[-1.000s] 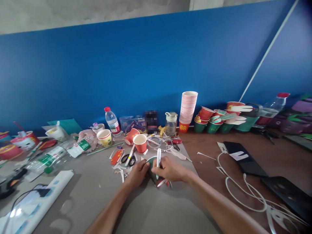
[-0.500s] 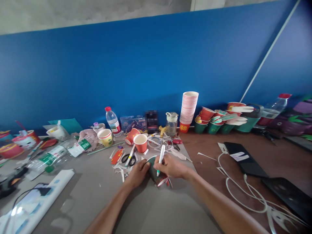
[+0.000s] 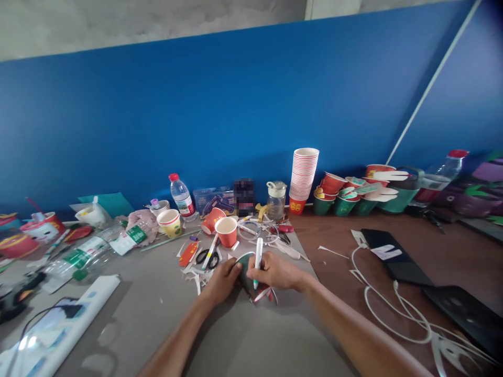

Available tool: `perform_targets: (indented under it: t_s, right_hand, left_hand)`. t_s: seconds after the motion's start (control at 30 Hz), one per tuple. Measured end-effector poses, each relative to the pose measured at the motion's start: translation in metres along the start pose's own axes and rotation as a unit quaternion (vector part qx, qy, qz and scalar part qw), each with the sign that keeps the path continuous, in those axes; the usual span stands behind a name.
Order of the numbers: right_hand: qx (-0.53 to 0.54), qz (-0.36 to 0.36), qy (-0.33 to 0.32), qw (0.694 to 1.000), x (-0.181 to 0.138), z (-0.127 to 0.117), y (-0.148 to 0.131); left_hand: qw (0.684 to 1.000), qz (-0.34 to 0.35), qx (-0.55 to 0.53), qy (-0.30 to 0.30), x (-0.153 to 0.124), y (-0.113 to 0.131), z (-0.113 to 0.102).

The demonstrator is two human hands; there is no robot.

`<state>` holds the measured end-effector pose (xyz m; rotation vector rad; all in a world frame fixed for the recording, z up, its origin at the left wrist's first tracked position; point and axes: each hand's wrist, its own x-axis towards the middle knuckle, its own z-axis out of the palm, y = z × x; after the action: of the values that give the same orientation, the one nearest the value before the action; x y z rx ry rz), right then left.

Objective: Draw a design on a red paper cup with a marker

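My left hand (image 3: 225,278) grips the edge of a dark green paper cup (image 3: 245,272) that lies on its side on the grey mat, its far rim showing white. Red and white pieces (image 3: 265,295) stick out at the cup's near end. A white marker (image 3: 258,254) with a green tip end is pinched in my right hand (image 3: 272,269), its tip down at the cup's side. Whether the tip touches the surface I cannot tell. Just beyond stands a red paper cup (image 3: 227,238) with a white inside; black-handled scissors (image 3: 208,257) lie left of it among paper scraps.
At the back stand a tall stack of paper cups (image 3: 304,175), a lidded glass jar (image 3: 276,201) and a water bottle (image 3: 181,198). A power strip (image 3: 84,319) lies on the left. White cables (image 3: 387,324) and a black phone (image 3: 395,256) are on the right.
The marker has tilted more upright, and its tip has shifted slightly toward me along the cup. My left hand and the cup stay almost the same.
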<state>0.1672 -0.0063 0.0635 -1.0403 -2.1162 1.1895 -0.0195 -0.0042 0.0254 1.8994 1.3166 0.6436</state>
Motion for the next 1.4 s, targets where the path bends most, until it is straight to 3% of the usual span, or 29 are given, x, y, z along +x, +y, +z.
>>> perform_targets:
  t_s: [0.1, 0.23, 0.4, 0.53, 0.7, 0.87, 1.0, 1.07, 1.17, 1.33, 1.4]
  right_hand:
    - [-0.013, -0.011, 0.053, 0.998, 0.000, 0.001, 0.001]
    - [-0.009, -0.006, 0.016, 1.000, 0.001, 0.003, 0.001]
    - [-0.032, -0.024, 0.080, 0.996, 0.001, 0.005, 0.000]
    - [-0.024, -0.004, 0.035, 0.999, 0.002, 0.004, 0.002]
    - [-0.031, -0.045, 0.098, 0.994, 0.002, 0.006, 0.005]
    - [-0.039, -0.028, 0.054, 0.997, 0.001, 0.004, 0.005]
    - [-0.027, -0.032, 0.091, 0.995, 0.001, 0.005, 0.004]
    - [-0.018, -0.030, 0.078, 0.996, 0.001, 0.006, 0.005]
    - [0.034, -0.023, 0.047, 0.998, 0.004, 0.006, 0.013]
    - [0.212, -0.019, 0.145, 0.966, 0.011, -0.002, 0.040]
    - [0.267, -0.018, 0.155, 0.951, 0.012, -0.004, 0.047]
  left_hand:
    - [1.000, 0.001, -0.003, 0.002, 0.000, 0.000, 0.000]
    - [1.000, 0.006, -0.006, 0.003, 0.000, 0.000, 0.000]
    - [0.999, -0.008, -0.033, 0.004, -0.001, -0.002, 0.000]
    - [0.999, -0.009, -0.051, -0.004, -0.001, -0.001, 0.000]
    - [0.998, -0.012, -0.062, -0.005, -0.001, 0.000, 0.000]
    - [0.997, -0.005, -0.080, -0.012, 0.000, -0.004, 0.001]
    - [0.997, -0.003, -0.073, -0.007, 0.001, -0.006, 0.002]
    - [0.998, 0.000, -0.067, -0.008, 0.000, -0.005, 0.002]
    - [0.999, -0.002, -0.054, -0.007, 0.000, -0.005, 0.001]
    - [0.999, 0.018, -0.024, 0.021, 0.000, -0.006, 0.000]
    - [0.999, 0.022, -0.040, 0.027, 0.000, -0.006, 0.000]
